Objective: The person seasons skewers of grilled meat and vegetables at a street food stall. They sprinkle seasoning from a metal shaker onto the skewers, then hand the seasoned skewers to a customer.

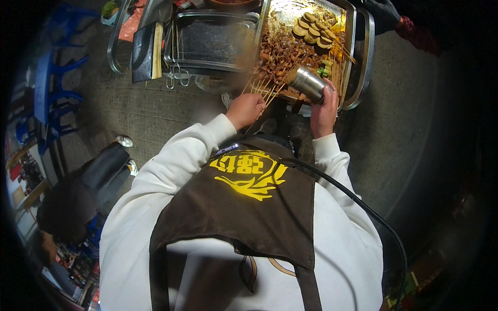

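My left hand (247, 110) grips the ends of several thin wooden skewers (269, 93) at the near edge of a metal tray (352, 27). Their far ends reach into a heap of browned, seasoned meat (278, 54). In my right hand (326, 109) a metal shaker canister (308, 84) lies tilted over the tray, its top towards the meat. Round sliced pieces on skewers (313, 29) rest farther back in the tray. A few green pieces (323, 70) sit just beyond the canister.
Left of the food tray is a dark rectangular metal tray (216, 41), with metal tongs (177, 74) beside it. A dark gloved hand (381, 17) of another person is at the upper right. Blue tables and chairs (58, 81) stand at left, near another person's legs (113, 167).
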A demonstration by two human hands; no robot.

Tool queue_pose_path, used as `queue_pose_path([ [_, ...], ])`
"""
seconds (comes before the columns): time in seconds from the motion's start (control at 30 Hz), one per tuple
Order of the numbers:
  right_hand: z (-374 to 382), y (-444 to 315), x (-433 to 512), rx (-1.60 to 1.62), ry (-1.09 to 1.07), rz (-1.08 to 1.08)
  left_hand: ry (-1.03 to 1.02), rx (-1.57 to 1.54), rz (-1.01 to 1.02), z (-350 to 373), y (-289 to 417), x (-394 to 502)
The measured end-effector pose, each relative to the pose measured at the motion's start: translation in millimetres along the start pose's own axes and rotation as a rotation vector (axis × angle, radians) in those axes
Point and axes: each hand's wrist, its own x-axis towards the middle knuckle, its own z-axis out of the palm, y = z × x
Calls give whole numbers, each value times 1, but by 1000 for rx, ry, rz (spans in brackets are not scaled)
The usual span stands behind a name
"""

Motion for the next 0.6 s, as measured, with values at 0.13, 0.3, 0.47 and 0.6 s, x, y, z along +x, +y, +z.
queue_pose_path([
  [0.13, 0, 6, 25, -77, 62, -49, -19, -11, -30, 1, 1, 1],
  [0.3, -1, 14, 69, -224, 125, -170, -15, 14, -52, 1, 3, 1],
  [0.47, 0, 8, 71, -37, 102, -68, -17, 37, -54, -1, 8, 0],
  [0.6, 0, 2, 38, -56, -2, -36, -16, 157, -20, -7, 17, -1],
])
